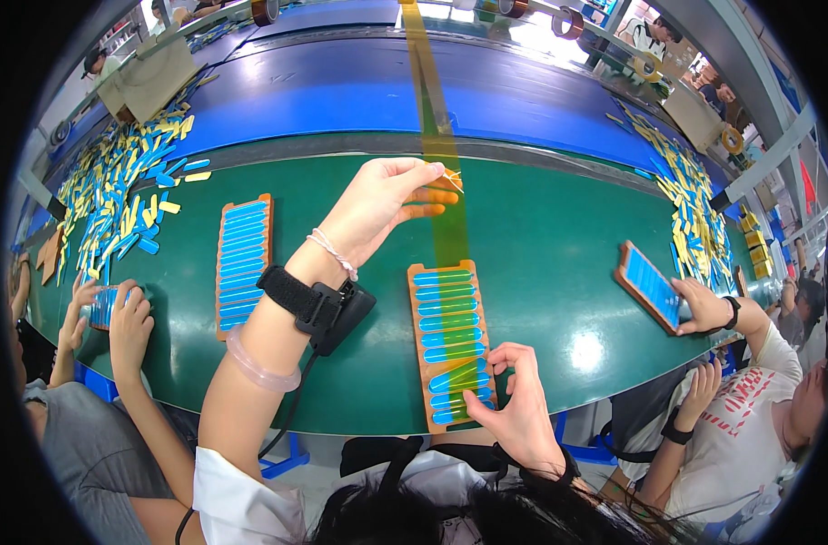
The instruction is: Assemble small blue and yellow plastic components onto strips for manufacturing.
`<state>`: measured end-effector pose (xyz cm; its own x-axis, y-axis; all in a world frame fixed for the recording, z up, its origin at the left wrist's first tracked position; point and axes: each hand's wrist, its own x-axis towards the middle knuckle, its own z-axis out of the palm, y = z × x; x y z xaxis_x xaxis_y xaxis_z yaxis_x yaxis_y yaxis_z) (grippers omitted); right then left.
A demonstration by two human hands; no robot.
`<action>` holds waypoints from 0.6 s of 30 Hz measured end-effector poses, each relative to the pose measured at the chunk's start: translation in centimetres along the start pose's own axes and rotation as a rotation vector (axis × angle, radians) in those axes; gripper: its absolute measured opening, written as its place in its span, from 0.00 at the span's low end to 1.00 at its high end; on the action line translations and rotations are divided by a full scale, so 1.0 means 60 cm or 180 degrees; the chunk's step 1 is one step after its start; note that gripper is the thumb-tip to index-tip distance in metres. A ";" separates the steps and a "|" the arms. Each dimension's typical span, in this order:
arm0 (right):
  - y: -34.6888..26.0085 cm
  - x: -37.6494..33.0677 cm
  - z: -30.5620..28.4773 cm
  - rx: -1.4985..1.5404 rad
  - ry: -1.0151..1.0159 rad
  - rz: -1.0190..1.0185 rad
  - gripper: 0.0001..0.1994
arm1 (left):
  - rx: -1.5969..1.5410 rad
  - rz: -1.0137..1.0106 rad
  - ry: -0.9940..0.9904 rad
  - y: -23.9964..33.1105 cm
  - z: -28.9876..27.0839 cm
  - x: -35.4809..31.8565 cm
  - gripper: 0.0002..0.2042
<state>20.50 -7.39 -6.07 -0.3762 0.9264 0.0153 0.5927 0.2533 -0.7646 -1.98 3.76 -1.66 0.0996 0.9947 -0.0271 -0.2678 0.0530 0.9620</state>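
Note:
A long strip of clear amber tape (429, 82) runs from the top of the view down across the middle. My left hand (386, 204) pinches its right edge, fingertips tinted where they show through it. White creases or threads show beside the thumb. Below lies a brown notched board (429, 386) with a row of blue flat, rounded strips (450, 324), one slanted near its lower part. The tape passes over this board; whether it touches the strips I cannot tell. My right hand (523, 409) grips the board's lower right edge, thumb on top.
Another filled notched board (244, 263) lies to the left on the green table (559, 218). Loose blue and yellow strips are heaped at far left (128, 195) and far right (691, 195). Co-workers' hands hold boards on either side. A blue belt (305, 91) crosses behind.

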 end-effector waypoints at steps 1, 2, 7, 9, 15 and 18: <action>-0.002 0.001 -0.001 0.0154 -0.0015 0.0015 0.22 | 0.0019 0.0039 0.0017 0.003 0.000 -0.002 0.11; -0.004 0.001 -0.001 0.0307 -0.0028 0.0031 0.22 | 0.0037 0.0078 0.0031 0.006 0.000 -0.003 0.12; 0.001 0.007 -0.002 0.0310 -0.0030 0.0032 0.23 | 0.0284 0.0110 -0.0003 0.011 0.007 0.003 0.12; 0.002 0.008 -0.002 0.0254 0.0000 -0.0039 0.23 | 0.0387 0.0124 -0.0001 0.009 0.005 0.007 0.12; 0.000 0.021 0.002 0.0265 0.0041 0.0116 0.22 | 0.0505 -0.0034 0.0130 -0.013 -0.006 0.023 0.13; 0.005 0.020 0.005 0.0247 0.0010 0.0015 0.22 | 0.1825 0.0307 0.0179 -0.017 -0.022 0.032 0.13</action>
<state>20.04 -6.30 -6.48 -0.3713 0.9284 0.0134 0.5374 0.2266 -0.8123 -2.77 5.74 -3.08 0.0453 0.9966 0.0687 0.2900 -0.0790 0.9538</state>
